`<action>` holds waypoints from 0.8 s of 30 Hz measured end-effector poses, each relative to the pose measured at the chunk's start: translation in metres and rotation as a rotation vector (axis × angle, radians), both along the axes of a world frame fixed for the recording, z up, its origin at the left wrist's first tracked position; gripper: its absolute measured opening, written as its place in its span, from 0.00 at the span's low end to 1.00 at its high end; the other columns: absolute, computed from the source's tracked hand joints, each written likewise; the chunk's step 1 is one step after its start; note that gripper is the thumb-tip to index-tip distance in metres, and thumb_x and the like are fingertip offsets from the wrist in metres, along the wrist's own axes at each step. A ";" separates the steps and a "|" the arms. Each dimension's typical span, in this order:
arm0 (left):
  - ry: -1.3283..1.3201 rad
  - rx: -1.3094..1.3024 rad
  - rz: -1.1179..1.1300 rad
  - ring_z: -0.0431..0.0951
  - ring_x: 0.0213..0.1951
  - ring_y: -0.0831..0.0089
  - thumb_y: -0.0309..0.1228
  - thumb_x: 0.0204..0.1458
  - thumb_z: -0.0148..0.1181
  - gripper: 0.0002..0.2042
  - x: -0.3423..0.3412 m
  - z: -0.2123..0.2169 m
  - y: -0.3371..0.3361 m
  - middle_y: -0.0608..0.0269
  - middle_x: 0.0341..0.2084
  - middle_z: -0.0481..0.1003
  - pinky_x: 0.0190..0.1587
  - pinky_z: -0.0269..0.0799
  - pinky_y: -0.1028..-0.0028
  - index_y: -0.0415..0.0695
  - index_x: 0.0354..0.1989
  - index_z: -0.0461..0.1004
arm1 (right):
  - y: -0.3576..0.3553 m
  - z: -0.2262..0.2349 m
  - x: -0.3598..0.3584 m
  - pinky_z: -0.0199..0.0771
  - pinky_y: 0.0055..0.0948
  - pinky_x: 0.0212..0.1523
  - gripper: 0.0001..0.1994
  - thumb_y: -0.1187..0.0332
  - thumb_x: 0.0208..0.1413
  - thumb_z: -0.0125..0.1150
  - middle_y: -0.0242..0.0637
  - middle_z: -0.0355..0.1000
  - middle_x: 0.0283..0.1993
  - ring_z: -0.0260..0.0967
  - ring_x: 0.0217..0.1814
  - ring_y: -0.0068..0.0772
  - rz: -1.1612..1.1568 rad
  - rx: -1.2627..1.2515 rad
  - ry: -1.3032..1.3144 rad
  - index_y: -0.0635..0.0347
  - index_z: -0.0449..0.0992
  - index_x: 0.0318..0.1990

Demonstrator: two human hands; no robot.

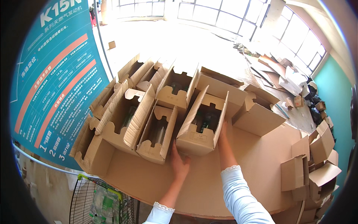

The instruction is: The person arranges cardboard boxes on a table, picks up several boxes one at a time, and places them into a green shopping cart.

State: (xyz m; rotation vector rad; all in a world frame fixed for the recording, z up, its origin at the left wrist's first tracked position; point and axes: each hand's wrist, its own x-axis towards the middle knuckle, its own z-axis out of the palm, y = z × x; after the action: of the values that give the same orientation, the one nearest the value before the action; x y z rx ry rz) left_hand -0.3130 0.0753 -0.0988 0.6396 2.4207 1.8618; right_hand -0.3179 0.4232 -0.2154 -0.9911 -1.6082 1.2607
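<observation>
An open-topped cardboard box (197, 138) with dark green glossy things inside, perhaps bottles, is held between my two hands. My left hand (179, 163) is at its lower left front corner, fingers pointing up along the side and thumb apart under the front edge. Against its right side lies my right hand (223, 133), with the fingertips partly hidden behind the wall. Left of it stands a narrower open box (152, 150) with something clear inside. Whether the held box is lifted or rests on the table I cannot tell.
Several more open boxes (261, 118) crowd the cardboard-covered table (149, 186). A wire cart (76, 203) with green and clear plastic bottles (106, 205) stands at lower left, below a teal banner (56, 93). Empty cartons (294, 173) pile up at right; flattened cardboard (274, 63) lies farther back.
</observation>
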 end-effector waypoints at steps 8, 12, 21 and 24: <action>-0.094 -0.117 -0.281 0.65 0.53 0.50 0.19 0.41 0.52 0.31 0.067 0.001 -0.023 0.46 0.48 0.66 0.55 0.61 0.64 0.41 0.60 0.55 | -0.054 0.051 0.033 0.63 0.34 0.54 0.24 0.52 0.59 0.44 0.43 0.70 0.49 0.66 0.51 0.37 0.316 -0.404 0.157 0.63 0.69 0.51; -0.223 -0.120 -0.615 0.64 0.55 0.52 0.19 0.46 0.50 0.27 0.103 -0.004 -0.020 0.44 0.51 0.65 0.57 0.60 0.65 0.40 0.59 0.59 | -0.065 0.091 0.115 0.61 0.33 0.57 0.25 0.49 0.59 0.43 0.42 0.69 0.52 0.64 0.55 0.35 0.561 -0.643 0.005 0.61 0.67 0.54; -0.331 0.240 0.049 0.63 0.56 0.62 0.44 0.62 0.34 0.23 -0.039 0.000 0.032 0.54 0.53 0.65 0.59 0.53 0.68 0.39 0.56 0.60 | -0.126 0.040 0.167 0.65 0.34 0.54 0.26 0.48 0.59 0.44 0.35 0.67 0.54 0.65 0.54 0.31 0.337 -0.528 0.218 0.59 0.65 0.56; -0.317 0.236 0.016 0.62 0.56 0.62 0.45 0.62 0.33 0.23 -0.041 0.005 0.034 0.53 0.52 0.64 0.59 0.52 0.69 0.40 0.55 0.60 | -0.152 0.041 0.160 0.64 0.31 0.52 0.22 0.52 0.60 0.44 0.36 0.68 0.50 0.65 0.52 0.30 0.201 -0.513 0.238 0.59 0.66 0.53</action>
State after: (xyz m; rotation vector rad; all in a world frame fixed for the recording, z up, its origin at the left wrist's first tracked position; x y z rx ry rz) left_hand -0.3537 0.1090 -0.0937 0.3008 2.0372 2.0890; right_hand -0.1579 0.2715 -0.1747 -0.9474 -1.2456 1.9137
